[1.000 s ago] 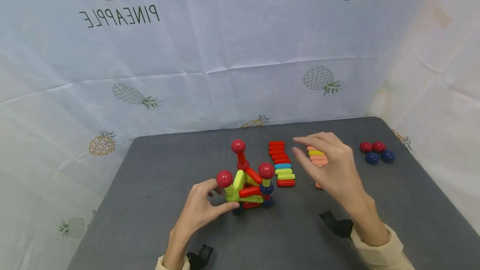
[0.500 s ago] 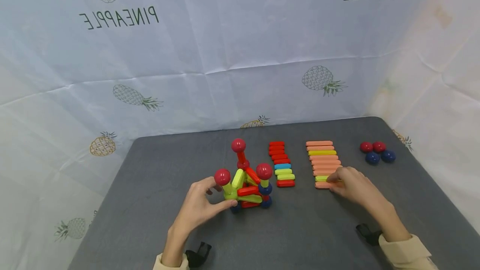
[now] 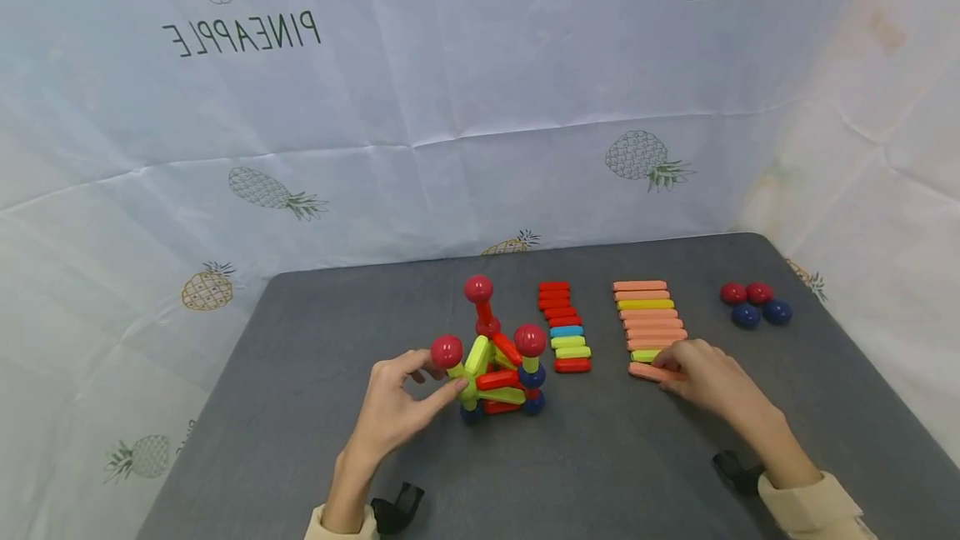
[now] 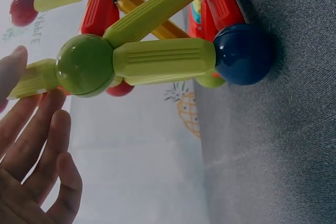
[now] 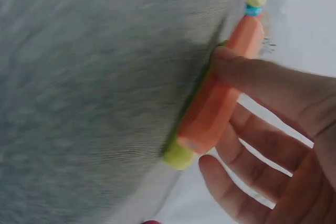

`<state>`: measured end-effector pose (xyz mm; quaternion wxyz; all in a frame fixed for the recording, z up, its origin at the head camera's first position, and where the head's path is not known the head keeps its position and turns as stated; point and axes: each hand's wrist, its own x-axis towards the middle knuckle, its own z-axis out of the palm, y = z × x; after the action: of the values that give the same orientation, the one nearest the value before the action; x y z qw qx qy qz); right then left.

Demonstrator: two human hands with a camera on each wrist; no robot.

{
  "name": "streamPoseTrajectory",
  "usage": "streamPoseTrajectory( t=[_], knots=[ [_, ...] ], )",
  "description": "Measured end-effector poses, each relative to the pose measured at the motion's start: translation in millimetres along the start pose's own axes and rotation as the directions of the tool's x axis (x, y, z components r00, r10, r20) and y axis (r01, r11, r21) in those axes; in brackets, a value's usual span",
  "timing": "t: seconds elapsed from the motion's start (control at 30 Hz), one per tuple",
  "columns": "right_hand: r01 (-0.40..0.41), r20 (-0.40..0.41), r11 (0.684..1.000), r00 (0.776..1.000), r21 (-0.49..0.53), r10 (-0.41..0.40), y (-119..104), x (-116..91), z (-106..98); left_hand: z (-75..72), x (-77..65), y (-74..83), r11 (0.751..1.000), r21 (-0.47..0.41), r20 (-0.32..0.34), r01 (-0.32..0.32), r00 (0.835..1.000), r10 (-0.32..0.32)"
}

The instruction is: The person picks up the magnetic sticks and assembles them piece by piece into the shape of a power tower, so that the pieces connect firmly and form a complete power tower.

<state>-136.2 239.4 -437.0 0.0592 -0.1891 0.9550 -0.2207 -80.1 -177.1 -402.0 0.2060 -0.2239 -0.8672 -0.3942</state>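
A magnetic ball-and-rod structure [image 3: 498,380] stands on the dark table with red balls on top. My left hand [image 3: 397,407] holds its near left corner, thumb and fingers around a short lime rod [image 4: 37,75] beside the green ball [image 4: 86,64]. Below that corner, a navy ball [image 4: 244,53] rests at the table surface. My right hand [image 3: 708,377] pinches a salmon-orange rod [image 5: 210,111] at the near end of a row of long rods [image 3: 649,314]. A lime rod [image 5: 178,156] lies just behind it.
Between the structure and the long rods lies a column of short red, blue and lime rods [image 3: 567,342]. Red and navy balls [image 3: 746,316] sit together at the far right. A white pineapple-print cloth [image 3: 450,198] hangs behind the table [image 3: 337,315].
My right hand has come down to the near end of the long rods and pinched the salmon rod, which now lies slightly askew. My left thumb has slid up along the structure's corner.
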Motion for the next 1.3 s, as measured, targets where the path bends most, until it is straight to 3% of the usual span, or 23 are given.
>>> streamPoseTrajectory(
  t=[0.1, 0.2, 0.3, 0.37, 0.4, 0.47, 0.57, 0.6, 0.63, 0.67, 0.87, 0.9, 0.97, 1.07, 1.13, 1.3],
  knots=[
    [0.064, -0.077, 0.998, 0.995, 0.004, -0.063, -10, -2, -5, -0.6, 1.4, 2.1, 1.000, -0.007, 0.022, 0.011, 1.000, -0.011],
    [0.168, -0.205, 0.986, 0.966, 0.022, -0.160, -29, -7, -16, -1.3, 2.7, 3.9, 1.000, -0.011, 0.041, 0.026, 0.999, -0.026],
    [0.281, -0.356, 0.957, 0.904, 0.077, -0.237, -54, -12, -25, -1.7, 3.4, 4.6, 0.999, -0.010, 0.049, 0.037, 0.998, -0.037],
    [0.366, -0.449, 0.917, 0.854, 0.157, -0.263, -71, -15, -29, -1.8, 3.5, 4.5, 0.999, -0.009, 0.041, 0.037, 0.998, -0.036],
    [0.415, -0.481, 0.881, 0.835, 0.228, -0.268, -79, -16, -30, -1.7, 3.5, 4.4, 0.999, -0.009, 0.032, 0.031, 0.999, -0.031],
    [0.518, -0.536, 0.759, 0.801, 0.395, -0.268, -94, -18, -30, -1.4, 3.4, 4.0, 1.000, -0.011, 0.005, 0.014, 1.000, -0.014],
    [0.601, -0.557, 0.535, 0.787, 0.594, -0.266, -114, -20, -30, -0.9, 3.3, 3.3, 1.000, -0.015, -0.036, -0.017, 0.999, 0.016],
    [0.612, -0.557, 0.476, 0.785, 0.632, -0.271, -120, -21, -30, -0.7, 3.4, 3.1, 1.000, -0.015, -0.045, -0.023, 0.999, 0.023],
    [0.619, -0.559, 0.445, 0.782, 0.647, -0.275, -126, -21, -30, -0.6, 3.5, 3.0, 0.999, -0.017, -0.051, -0.027, 0.998, 0.026],
    [0.621, -0.556, 0.437, 0.781, 0.650, -0.284, -132, -22, -30, -0.6, 3.7, 2.9, 0.999, -0.016, -0.053, -0.029, 0.998, 0.029],
    [0.648, -0.567, 0.458, 0.759, 0.609, -0.321, -161, -19, -29, -0.9, 3.8, 3.5, 1.000, -0.008, -0.053, -0.025, 0.998, 0.024],
    [0.664, -0.582, 0.463, 0.744, 0.587, -0.329, -165, -17, -28, -0.9, 3.6, 3.5, 1.000, -0.007, -0.053, -0.024, 0.998, 0.023],
    [0.719, -0.633, 0.483, 0.683, 0.499, -0.364, -171, -13, -23, -0.7, 3.5, 3.4, 1.000, -0.004, -0.052, -0.024, 0.998, 0.024],
    [0.779, -0.695, 0.547, 0.575, 0.305, -0.432, -180, -6, -15, -0.6, 3.6, 3.7, 1.000, -0.001, -0.052, -0.023, 0.998, 0.023],
    [0.782, -0.705, 0.595, 0.528, 0.187, -0.473, -184, -2, -9, -0.8, 3.7, 4.1, 1.000, -0.002, -0.053, -0.027, 0.998, 0.027],
    [0.735, -0.680, 0.677, 0.513, 0.033, -0.523, -192, 6, 4, -0.6, 3.6, 3.5, 0.999, -0.012, -0.056, -0.037, 0.998, 0.037]
  ],
)
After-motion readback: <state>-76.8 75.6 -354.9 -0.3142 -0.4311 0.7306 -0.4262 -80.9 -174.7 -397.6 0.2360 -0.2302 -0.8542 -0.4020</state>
